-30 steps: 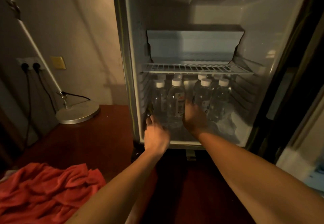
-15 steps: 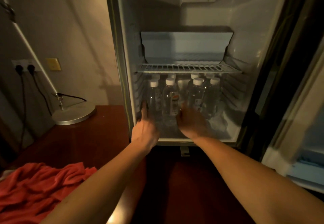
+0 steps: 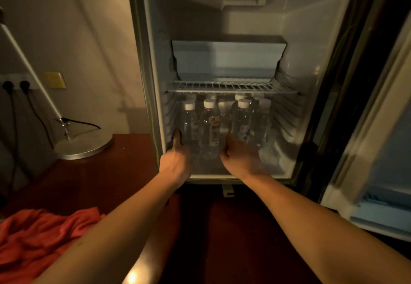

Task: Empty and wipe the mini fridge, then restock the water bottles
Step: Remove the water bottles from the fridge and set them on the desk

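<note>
The mini fridge stands open on a dark wooden top. Several clear water bottles with white caps stand in a cluster on its floor, under a wire shelf. My left hand reaches inside at the lower left, with one straight finger lying along the leftmost bottle; its other fingers are hidden. My right hand reaches in beside it, its fingers extended against the base of a front right bottle. Neither hand is seen wrapped round a bottle.
A red cloth lies bunched on the wooden top at the lower left. Left of the fridge stands a lamp with a round metal base, with wall sockets behind it. The fridge door hangs open on the right.
Both hands have moved further into the fridge. My left hand went from the front edge to the leftmost bottle. My view has shifted slightly to the right.
</note>
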`<action>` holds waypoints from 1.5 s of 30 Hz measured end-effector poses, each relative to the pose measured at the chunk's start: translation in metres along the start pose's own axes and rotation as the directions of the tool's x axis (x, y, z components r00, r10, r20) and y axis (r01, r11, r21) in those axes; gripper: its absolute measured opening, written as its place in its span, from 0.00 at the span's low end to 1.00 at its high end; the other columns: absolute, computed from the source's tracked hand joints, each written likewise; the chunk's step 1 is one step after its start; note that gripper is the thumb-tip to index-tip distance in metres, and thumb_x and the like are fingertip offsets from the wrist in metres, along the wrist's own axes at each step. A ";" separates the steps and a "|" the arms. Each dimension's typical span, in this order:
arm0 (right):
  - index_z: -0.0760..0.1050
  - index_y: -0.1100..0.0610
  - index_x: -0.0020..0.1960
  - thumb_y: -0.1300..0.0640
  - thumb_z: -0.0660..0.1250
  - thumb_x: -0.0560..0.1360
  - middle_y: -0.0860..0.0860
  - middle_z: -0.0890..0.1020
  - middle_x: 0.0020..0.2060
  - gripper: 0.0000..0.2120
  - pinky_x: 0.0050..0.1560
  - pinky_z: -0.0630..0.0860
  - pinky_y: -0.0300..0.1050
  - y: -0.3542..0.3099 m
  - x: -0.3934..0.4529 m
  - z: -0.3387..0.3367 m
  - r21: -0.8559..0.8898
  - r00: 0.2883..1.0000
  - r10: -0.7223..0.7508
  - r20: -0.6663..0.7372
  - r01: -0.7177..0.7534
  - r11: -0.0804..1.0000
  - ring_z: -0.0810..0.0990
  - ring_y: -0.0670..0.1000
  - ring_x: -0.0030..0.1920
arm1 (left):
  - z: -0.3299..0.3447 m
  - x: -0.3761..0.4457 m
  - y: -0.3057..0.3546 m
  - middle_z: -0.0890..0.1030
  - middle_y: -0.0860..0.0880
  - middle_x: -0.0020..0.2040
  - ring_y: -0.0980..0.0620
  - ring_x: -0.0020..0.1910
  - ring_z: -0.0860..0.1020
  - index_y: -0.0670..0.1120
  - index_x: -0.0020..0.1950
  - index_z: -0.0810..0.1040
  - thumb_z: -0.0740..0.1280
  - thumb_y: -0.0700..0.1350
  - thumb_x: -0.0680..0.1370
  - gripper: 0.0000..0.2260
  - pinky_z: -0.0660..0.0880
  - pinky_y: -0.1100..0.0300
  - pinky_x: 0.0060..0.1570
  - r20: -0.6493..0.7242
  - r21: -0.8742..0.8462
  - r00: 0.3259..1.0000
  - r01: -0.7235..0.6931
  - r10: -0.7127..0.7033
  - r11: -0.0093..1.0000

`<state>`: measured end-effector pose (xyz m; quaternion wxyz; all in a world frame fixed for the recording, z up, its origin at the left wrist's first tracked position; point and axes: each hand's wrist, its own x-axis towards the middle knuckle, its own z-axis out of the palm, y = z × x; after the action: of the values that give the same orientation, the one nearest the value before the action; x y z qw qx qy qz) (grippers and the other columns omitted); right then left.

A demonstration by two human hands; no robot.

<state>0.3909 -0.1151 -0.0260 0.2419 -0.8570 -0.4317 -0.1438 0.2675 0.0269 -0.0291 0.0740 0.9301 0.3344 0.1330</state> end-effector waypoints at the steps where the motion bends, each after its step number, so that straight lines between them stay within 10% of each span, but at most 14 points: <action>1: 0.66 0.49 0.57 0.43 0.53 0.80 0.54 0.82 0.45 0.12 0.38 0.69 0.49 -0.001 0.000 0.000 -0.009 1.000 0.001 0.004 -0.001 1.000 0.81 0.60 0.44 | 0.000 -0.002 -0.001 0.46 0.45 0.80 0.37 0.53 0.79 0.48 0.74 0.65 0.65 0.39 0.76 0.26 0.76 0.49 0.44 -0.022 -0.008 1.000 -0.018 0.018 1.000; 8: 0.65 0.50 0.58 0.47 0.55 0.80 0.54 0.81 0.44 0.10 0.36 0.69 0.48 -0.005 -0.006 0.002 -0.045 1.000 0.029 0.011 -0.028 0.999 0.81 0.59 0.42 | 0.005 -0.011 -0.006 0.55 0.48 0.75 0.36 0.50 0.79 0.49 0.77 0.51 0.66 0.35 0.74 0.37 0.72 0.48 0.39 -0.119 -0.073 0.992 -0.054 0.045 0.996; 20: 0.65 0.52 0.62 0.45 0.55 0.81 0.55 0.81 0.42 0.14 0.34 0.67 0.45 -0.011 -0.010 -0.006 -0.089 1.000 0.010 0.023 -0.008 0.996 0.81 0.59 0.41 | 0.001 0.006 -0.002 0.69 0.44 0.69 0.36 0.49 0.80 0.43 0.69 0.68 0.69 0.37 0.74 0.24 0.72 0.51 0.38 -0.204 -0.142 0.979 -0.010 -0.019 0.990; 36: 0.65 0.54 0.63 0.47 0.54 0.82 0.50 0.72 0.33 0.14 0.29 0.60 0.44 -0.014 -0.013 -0.011 -0.071 0.999 0.019 0.038 -0.016 0.997 0.73 0.54 0.32 | 0.012 0.008 -0.007 0.67 0.46 0.68 0.36 0.45 0.79 0.48 0.72 0.63 0.71 0.32 0.69 0.34 0.74 0.50 0.37 -0.197 -0.146 0.980 -0.013 -0.016 0.989; 45: 0.64 0.53 0.63 0.50 0.56 0.80 0.50 0.76 0.36 0.14 0.35 0.67 0.45 -0.012 -0.022 -0.012 -0.009 0.998 0.040 0.037 -0.040 0.999 0.79 0.58 0.37 | -0.012 -0.038 0.003 0.64 0.43 0.69 0.37 0.41 0.78 0.38 0.56 0.76 0.68 0.38 0.76 0.10 0.76 0.48 0.40 -0.197 -0.117 0.980 -0.004 -0.019 0.993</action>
<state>0.3676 -0.1303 -0.0220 0.2329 -0.8690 -0.4183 -0.1247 0.2376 0.0014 -0.0242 0.0951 0.9049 0.3354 0.2441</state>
